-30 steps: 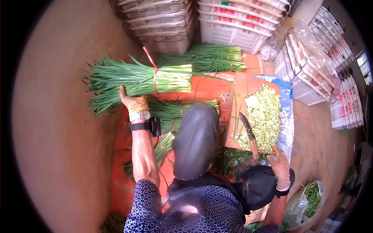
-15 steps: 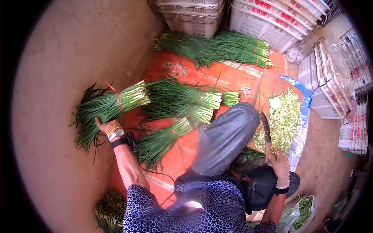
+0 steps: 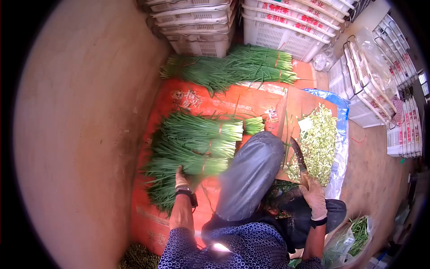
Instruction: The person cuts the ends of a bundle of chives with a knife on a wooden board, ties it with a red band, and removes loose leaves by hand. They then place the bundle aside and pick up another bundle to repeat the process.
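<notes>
My left hand [image 3: 181,180], gloved, is at the near edge of a banded bunch of long green stalks [image 3: 186,165], one finger over the leaves and the others hidden. This bunch lies against similar bunches [image 3: 201,127] on the orange sheet, pale cut ends to the right. My gloved right hand [image 3: 313,195] is closed round the handle of a knife [image 3: 297,151], its dark, curved blade pointing up and left over the board's edge. Chopped pale pieces [image 3: 319,139] lie beside the blade.
More bunches [image 3: 260,62] lie at the back, below stacked white crates [image 3: 282,36]. Other crates [image 3: 358,89] stand at the right. A plastic bag of green scraps [image 3: 358,235] is at the lower right. My raised knee [image 3: 253,170] is between my hands.
My left hand has moved right from the wall side, and the bunch it held up there is now among those on the sheet. The knife has shifted slightly left; the view has shifted too.
</notes>
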Motion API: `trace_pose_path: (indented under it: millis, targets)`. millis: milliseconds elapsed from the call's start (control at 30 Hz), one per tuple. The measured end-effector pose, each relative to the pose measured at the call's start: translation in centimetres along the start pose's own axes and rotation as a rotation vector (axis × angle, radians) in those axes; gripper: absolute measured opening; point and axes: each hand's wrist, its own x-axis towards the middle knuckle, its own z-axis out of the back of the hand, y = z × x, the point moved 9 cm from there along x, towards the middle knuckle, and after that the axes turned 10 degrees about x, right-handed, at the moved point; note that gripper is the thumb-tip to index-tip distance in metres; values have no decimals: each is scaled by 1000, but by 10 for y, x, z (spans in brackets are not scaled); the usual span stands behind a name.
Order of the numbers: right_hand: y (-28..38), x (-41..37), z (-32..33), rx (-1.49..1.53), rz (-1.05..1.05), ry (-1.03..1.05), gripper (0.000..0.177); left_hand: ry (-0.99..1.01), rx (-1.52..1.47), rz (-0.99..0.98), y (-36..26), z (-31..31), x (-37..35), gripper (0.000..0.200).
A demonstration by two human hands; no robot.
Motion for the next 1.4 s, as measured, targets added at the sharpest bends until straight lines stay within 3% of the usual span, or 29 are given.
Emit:
trace_pose_path:
  millis: [33,133,200,367,633,767,900,1100,1200,1333,1400]
  targets:
    - [-2,0,1,-14,5,-9,58,-27,-110,139,24,-18,-25,52]
    - [-9,-6,-1,-36,-10,-29,59,-36,140,74,28,-33,-27,61]
    - [-10,-6,-2,-31,-54,-7,60,102,137,7,26,-31,-15,66]
    - [14,6,1,84,84,-66,56,119,295,-4,21,-30,-27,48]
    - [80,70,11,11,210,-73,56,95,1151,156,-3,-25,-64,25]
    - [112,120,6,-11,295,-61,57,-7,1126,-41,-53,-50,-60,23]
    - [143,179,-10,-34,358,-102,60,83,963,-386,-102,-146,-39,26]
    - [136,253,-58,-217,323,-76,61,219,803,-269,-122,-314,68,51]
    - [129,274,-70,-318,348,-90,55,106,786,-246,-122,-366,147,59]
    - [128,289,-83,-313,332,-147,52,39,952,-222,-105,-437,203,104]
    - [128,298,-91,-340,232,-71,51,-66,994,-229,-86,-458,240,108]
